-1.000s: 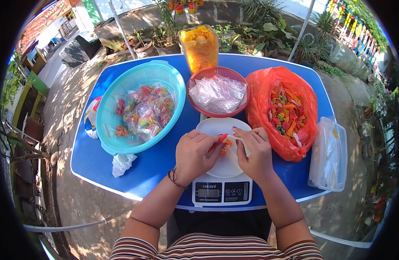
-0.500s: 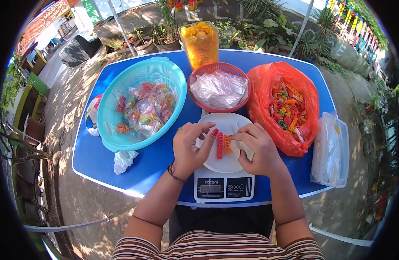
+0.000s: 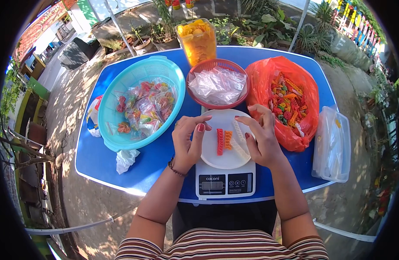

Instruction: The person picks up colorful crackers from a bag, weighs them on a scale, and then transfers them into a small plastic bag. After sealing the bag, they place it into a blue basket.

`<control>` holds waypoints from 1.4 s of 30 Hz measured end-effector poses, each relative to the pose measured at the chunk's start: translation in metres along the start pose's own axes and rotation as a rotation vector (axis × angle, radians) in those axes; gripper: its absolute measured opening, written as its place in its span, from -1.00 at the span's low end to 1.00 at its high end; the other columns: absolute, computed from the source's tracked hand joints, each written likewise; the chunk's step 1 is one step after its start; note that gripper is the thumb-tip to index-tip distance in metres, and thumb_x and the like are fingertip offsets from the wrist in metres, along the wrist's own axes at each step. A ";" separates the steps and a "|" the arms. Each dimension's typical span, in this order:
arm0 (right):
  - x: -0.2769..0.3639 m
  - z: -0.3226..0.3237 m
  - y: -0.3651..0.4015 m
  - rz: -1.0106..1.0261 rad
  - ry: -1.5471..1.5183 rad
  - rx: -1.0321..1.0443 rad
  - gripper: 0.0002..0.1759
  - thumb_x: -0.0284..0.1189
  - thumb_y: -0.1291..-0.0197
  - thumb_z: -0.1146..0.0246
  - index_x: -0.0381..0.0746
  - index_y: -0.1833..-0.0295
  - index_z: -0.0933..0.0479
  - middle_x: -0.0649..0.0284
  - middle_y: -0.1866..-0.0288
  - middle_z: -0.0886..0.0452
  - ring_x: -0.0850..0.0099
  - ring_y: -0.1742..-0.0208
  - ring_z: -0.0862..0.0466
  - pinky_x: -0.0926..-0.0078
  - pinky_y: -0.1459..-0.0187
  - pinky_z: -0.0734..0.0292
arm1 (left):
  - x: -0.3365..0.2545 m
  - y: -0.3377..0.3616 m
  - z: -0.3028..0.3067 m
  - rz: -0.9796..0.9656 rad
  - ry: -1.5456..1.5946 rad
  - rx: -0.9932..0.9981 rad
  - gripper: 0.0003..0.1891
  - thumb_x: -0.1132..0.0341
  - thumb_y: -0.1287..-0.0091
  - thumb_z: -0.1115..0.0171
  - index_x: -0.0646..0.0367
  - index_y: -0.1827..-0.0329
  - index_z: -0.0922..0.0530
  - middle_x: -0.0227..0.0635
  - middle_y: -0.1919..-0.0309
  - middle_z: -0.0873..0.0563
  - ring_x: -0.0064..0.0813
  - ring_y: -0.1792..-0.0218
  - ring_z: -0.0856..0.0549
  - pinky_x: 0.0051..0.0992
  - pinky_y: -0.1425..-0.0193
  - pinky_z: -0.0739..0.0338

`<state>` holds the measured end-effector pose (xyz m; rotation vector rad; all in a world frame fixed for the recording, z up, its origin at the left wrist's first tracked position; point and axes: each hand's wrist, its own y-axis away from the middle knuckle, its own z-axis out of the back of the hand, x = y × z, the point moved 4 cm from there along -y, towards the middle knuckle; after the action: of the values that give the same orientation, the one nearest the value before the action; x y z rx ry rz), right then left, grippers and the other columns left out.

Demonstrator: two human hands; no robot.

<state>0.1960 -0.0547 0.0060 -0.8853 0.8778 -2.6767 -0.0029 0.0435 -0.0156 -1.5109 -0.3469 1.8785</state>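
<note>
On the round white plate [image 3: 212, 161] of a kitchen scale [image 3: 225, 193] lie a red ridged strip [image 3: 220, 142], an orange ridged strip [image 3: 228, 140] and a longer white strip [image 3: 240, 146]. They look like dry, uncooked crackers. At the plate's left edge, my left hand [image 3: 188, 141] is open, thumb and forefinger apart beside the red strip. Across from it, my right hand [image 3: 264, 138] hovers by the white strip with its fingers apart. Neither hand holds anything. The scale's display cannot be read.
A turquoise basket [image 3: 107, 91] of filled small bags stands left. Behind the scale are a red basket [image 3: 195, 97] of clear plastic bags and a tub of orange pieces [image 3: 197, 43]. Right are a red plastic bag [image 3: 261, 78] of coloured strips and a clear box [image 3: 329, 147].
The hands have drawn apart from the strips. My right hand has let go by the orange strip and moved right and up; more of the white strip shows. The view has shifted slightly.
</note>
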 end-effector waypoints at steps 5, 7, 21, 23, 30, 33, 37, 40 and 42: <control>-0.017 0.002 -0.001 -0.023 -0.214 -0.155 -0.56 -0.79 -0.11 -0.12 -0.31 -0.10 -0.62 0.07 -0.15 -0.49 0.43 0.20 -0.52 0.54 0.16 -0.45 | 0.004 0.001 0.000 -0.031 0.015 -0.015 -0.65 0.19 -0.58 -0.05 0.23 -0.04 -0.74 -0.33 0.35 -0.79 -0.38 0.28 -0.61 -0.40 0.06 -0.45; -0.022 0.005 -0.002 0.003 -0.205 -0.244 -0.63 -0.78 -0.16 -0.13 -0.35 -0.06 -0.62 0.09 -0.09 -0.53 0.47 0.26 -0.52 0.56 0.20 -0.46 | 0.007 0.001 -0.001 -0.020 0.049 -0.027 -0.64 0.19 -0.59 -0.04 0.24 -0.04 -0.74 -0.32 0.36 -0.79 -0.39 0.29 -0.61 -0.40 0.06 -0.44; -0.020 0.006 -0.001 -0.001 -0.097 -0.262 -0.73 -0.74 -0.15 -0.18 -0.36 0.04 -0.62 0.06 0.08 -0.63 0.23 0.14 -0.66 0.40 0.12 -0.57 | 0.010 0.002 -0.001 -0.045 0.022 0.069 -0.50 0.09 -0.68 0.09 0.38 -0.08 -0.68 -0.22 0.28 -0.69 -0.47 0.22 -0.73 -0.48 0.04 -0.54; -0.013 0.000 -0.001 0.049 -0.088 -0.193 -0.71 -0.74 -0.09 -0.21 -0.36 0.04 -0.62 0.05 0.08 -0.63 0.17 0.11 -0.67 0.35 0.08 -0.58 | 0.011 0.002 -0.002 -0.033 0.037 0.072 -0.51 0.10 -0.68 0.09 0.39 -0.08 -0.68 -0.22 0.28 -0.68 -0.47 0.22 -0.73 -0.49 0.04 -0.54; -0.007 -0.005 0.001 0.091 -0.057 -0.152 -0.67 -0.72 -0.02 -0.25 -0.33 0.05 -0.63 0.08 0.07 -0.64 0.10 0.07 -0.67 0.24 -0.02 -0.57 | 0.013 0.002 -0.001 -0.021 0.028 0.081 -0.53 0.13 -0.67 0.07 0.40 -0.08 -0.67 -0.22 0.28 -0.69 -0.48 0.22 -0.73 -0.49 0.05 -0.54; -0.008 -0.004 0.000 0.093 -0.062 -0.154 -0.68 -0.72 -0.02 -0.25 -0.33 0.05 -0.63 0.08 0.08 -0.63 0.10 0.07 -0.67 0.24 -0.01 -0.57 | 0.009 0.002 -0.003 -0.010 0.053 0.016 -0.68 0.21 -0.58 -0.06 0.22 -0.04 -0.73 -0.32 0.37 -0.79 -0.40 0.28 -0.65 -0.39 0.04 -0.47; -0.009 -0.004 0.000 0.086 -0.070 -0.158 -0.69 -0.72 -0.03 -0.25 -0.33 0.06 -0.63 0.07 0.09 -0.63 0.10 0.08 -0.67 0.24 0.00 -0.57 | 0.007 0.002 -0.003 0.001 0.043 0.029 -0.68 0.22 -0.58 -0.07 0.22 -0.04 -0.73 -0.32 0.38 -0.80 -0.40 0.27 -0.66 -0.38 0.03 -0.47; -0.009 -0.004 0.000 0.080 -0.077 -0.158 -0.70 -0.72 -0.03 -0.24 -0.34 0.07 -0.63 0.07 0.09 -0.63 0.10 0.09 -0.67 0.25 0.01 -0.57 | 0.008 0.001 -0.002 0.002 0.045 0.029 -0.69 0.22 -0.58 -0.07 0.22 -0.03 -0.73 -0.32 0.38 -0.80 -0.39 0.27 -0.66 -0.38 0.03 -0.47; -0.008 -0.004 0.000 0.082 -0.081 -0.161 -0.70 -0.72 -0.03 -0.24 -0.34 0.07 -0.63 0.06 0.10 -0.63 0.10 0.10 -0.67 0.25 0.02 -0.57 | 0.008 0.002 -0.002 0.002 0.057 0.025 -0.69 0.23 -0.58 -0.08 0.22 -0.03 -0.73 -0.32 0.38 -0.80 -0.39 0.27 -0.65 -0.38 0.03 -0.47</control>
<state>0.2006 -0.0498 -0.0003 -0.9617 1.0985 -2.5099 -0.0021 0.0471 -0.0236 -1.5456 -0.2941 1.8307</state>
